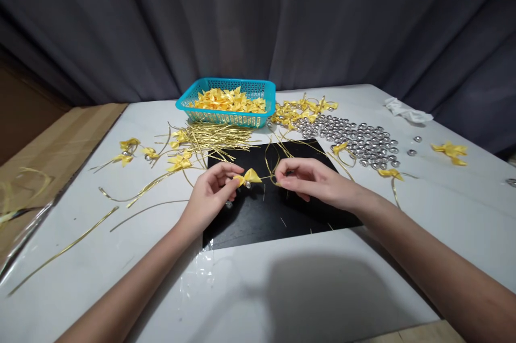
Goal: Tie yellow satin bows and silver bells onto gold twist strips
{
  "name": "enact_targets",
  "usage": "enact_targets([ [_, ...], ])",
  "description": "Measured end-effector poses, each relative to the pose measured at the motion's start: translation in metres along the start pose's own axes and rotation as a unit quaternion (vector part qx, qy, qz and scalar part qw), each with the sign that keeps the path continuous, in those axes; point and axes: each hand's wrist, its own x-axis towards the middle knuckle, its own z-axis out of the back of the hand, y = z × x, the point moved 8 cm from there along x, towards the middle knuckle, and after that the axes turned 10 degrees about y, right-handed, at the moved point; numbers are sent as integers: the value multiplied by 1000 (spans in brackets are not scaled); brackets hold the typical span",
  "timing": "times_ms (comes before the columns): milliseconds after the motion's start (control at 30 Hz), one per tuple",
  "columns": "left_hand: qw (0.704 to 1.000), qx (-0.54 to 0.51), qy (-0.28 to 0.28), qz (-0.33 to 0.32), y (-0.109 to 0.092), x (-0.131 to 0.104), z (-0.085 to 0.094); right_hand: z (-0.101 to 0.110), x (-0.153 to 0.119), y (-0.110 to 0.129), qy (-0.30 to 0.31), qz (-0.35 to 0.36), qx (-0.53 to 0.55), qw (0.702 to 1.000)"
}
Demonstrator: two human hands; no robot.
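- Left hand [212, 192]: forearm extended forward, fingers curled, thumb and forefinger pinched together.
- Right hand [312, 181]: forearm angled inward, fingertips pinched, facing the left hand.

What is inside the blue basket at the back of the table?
The basket holds a heap of yellow bows, reaching about its rim. Whatever lies under the top layer, and the basket's bottom, is covered.

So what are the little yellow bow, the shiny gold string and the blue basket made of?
The small yellow bow looks like satin ribbon: soft sheen, folded loops. The thin gold string looks like metallic twist wire or foil cord, since it glints and holds its curves; which one is unclear. The turquoise lattice basket looks like moulded plastic, with even colour and regular holes.
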Motion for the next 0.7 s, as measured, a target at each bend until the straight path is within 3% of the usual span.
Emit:
enact_targets([
  [300, 997, -78, 7, 14, 6, -4, 1, 11, 1, -18, -81, -94, 27, 992],
  [567, 996, -84, 18, 2, 7, -4, -1, 8, 2, -21, -97, -103, 22, 990],
  [700, 996, -80, 31, -5, 7, -3, -5, 14, -1, -10, -146, -48, 17, 988],
])
